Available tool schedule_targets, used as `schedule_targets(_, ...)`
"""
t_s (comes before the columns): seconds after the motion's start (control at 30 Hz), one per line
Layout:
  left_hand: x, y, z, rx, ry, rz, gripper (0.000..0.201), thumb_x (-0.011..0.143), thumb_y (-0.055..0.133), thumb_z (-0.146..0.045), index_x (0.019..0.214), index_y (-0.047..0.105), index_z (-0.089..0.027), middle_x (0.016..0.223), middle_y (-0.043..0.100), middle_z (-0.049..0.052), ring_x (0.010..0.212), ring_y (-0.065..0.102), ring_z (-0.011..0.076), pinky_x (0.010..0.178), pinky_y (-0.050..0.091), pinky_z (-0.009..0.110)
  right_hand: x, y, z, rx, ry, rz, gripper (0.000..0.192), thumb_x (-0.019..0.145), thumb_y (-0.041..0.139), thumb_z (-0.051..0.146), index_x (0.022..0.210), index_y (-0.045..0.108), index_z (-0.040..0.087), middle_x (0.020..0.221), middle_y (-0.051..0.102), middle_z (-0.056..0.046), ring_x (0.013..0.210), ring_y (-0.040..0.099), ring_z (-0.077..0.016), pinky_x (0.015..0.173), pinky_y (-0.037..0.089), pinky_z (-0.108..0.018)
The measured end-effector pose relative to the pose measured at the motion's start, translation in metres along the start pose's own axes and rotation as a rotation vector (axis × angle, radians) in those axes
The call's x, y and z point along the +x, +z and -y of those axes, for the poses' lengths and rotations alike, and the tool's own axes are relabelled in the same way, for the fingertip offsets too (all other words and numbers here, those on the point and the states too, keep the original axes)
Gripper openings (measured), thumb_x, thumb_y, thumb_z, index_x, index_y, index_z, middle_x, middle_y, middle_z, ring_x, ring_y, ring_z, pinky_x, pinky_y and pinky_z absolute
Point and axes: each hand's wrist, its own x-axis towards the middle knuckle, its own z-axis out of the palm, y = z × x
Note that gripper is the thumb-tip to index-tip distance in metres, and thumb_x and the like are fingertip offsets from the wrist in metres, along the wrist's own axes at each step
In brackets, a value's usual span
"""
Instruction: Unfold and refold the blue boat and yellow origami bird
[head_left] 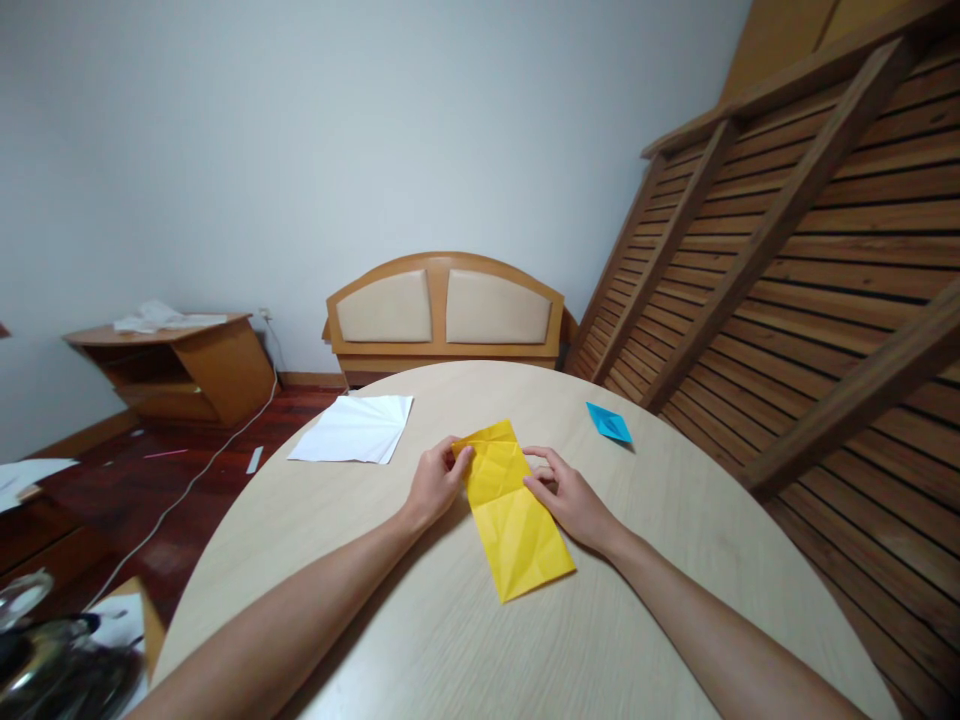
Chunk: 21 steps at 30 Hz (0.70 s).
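Note:
A creased yellow paper [516, 515], folded into a long strip, lies on the round light-wood table [450, 640]. My left hand [435, 483] pinches its far left edge near the top. My right hand [570, 492] rests on the strip's right edge, fingers pressing the paper down. Both hands flank the far half of the strip; its near end lies free on the table.
A white creased paper sheet [355, 429] lies on the table at the far left. A small blue folded paper [609, 422] sits at the far right. Slatted wooden frames [810, 300] lean right of the table. A headboard [445, 315] and a side cabinet [180, 365] stand by the wall.

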Motion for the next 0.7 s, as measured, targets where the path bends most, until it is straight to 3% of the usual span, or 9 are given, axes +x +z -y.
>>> schedule_targets(0.13,0.004,-0.002,0.004,0.050,-0.023,-0.039,0.028,0.092,0.052,-0.040,0.087,0.063,-0.015,0.076,0.068,0.005,0.066,0.061,0.0172,0.057,0.044,0.025,-0.001,-0.002,0.002,-0.047,-0.015,0.024,0.038,0.098,0.047,0.039,0.131,0.050,0.020,0.087,0.071,-0.003,0.081,0.066,-0.0190,0.072,0.051,-0.031)
schedule_targets(0.3,0.007,-0.007,0.010,0.131,-0.045,-0.102,0.025,0.092,0.053,-0.038,0.096,0.064,-0.015,0.086,0.072,0.008,0.074,0.066,0.0200,0.064,0.049,0.027,-0.002,-0.004,0.001,-0.102,-0.051,0.070,0.026,0.095,0.051,0.032,0.109,0.068,0.020,0.109,0.071,-0.008,0.102,0.065,-0.0221,0.089,0.051,-0.035)
schedule_targets(0.43,0.006,-0.006,0.017,0.153,-0.082,-0.112,0.040,0.093,0.055,-0.035,0.128,0.053,-0.016,0.110,0.071,0.013,0.091,0.070,0.0234,0.077,0.055,0.034,-0.001,-0.006,-0.004,-0.156,-0.074,0.104,0.026,0.093,0.056,0.032,0.110,0.071,0.020,0.106,0.073,-0.008,0.095,0.068,-0.0226,0.085,0.053,-0.036)
schedule_targets(0.5,0.004,-0.005,0.016,0.206,-0.013,-0.120,0.053,0.091,0.058,-0.035,0.139,0.044,-0.017,0.129,0.063,0.016,0.110,0.064,0.0270,0.091,0.052,0.042,0.001,-0.007,-0.008,-0.197,-0.093,0.083,0.025,0.093,0.057,0.032,0.110,0.071,0.021,0.105,0.073,-0.008,0.092,0.068,-0.0226,0.084,0.054,-0.037)
schedule_targets(0.57,0.001,-0.005,0.011,0.267,0.127,-0.096,0.051,0.092,0.057,-0.036,0.138,0.046,-0.018,0.139,0.055,0.016,0.127,0.053,0.0287,0.106,0.043,0.048,0.002,-0.010,-0.010,-0.257,-0.123,0.031,0.023,0.093,0.058,0.030,0.108,0.072,0.021,0.104,0.073,-0.008,0.091,0.068,-0.0224,0.083,0.054,-0.037)
schedule_targets(0.63,-0.004,-0.006,0.002,0.276,0.286,0.005,0.043,0.097,0.048,-0.036,0.137,0.048,-0.019,0.141,0.053,0.015,0.133,0.048,0.0271,0.112,0.036,0.049,0.004,-0.013,-0.011,-0.332,-0.178,-0.035,0.020,0.093,0.058,0.027,0.104,0.073,0.022,0.100,0.072,-0.008,0.090,0.067,-0.0223,0.084,0.053,-0.038)
schedule_targets(0.7,-0.009,-0.008,-0.008,0.307,0.462,0.104,0.041,0.098,0.045,-0.038,0.135,0.050,-0.021,0.151,0.043,0.014,0.141,0.037,0.0288,0.115,0.030,0.052,0.006,-0.017,-0.010,-0.411,-0.255,-0.083,0.019,0.093,0.057,0.023,0.101,0.074,0.023,0.096,0.070,-0.007,0.091,0.064,-0.0224,0.085,0.052,-0.039)
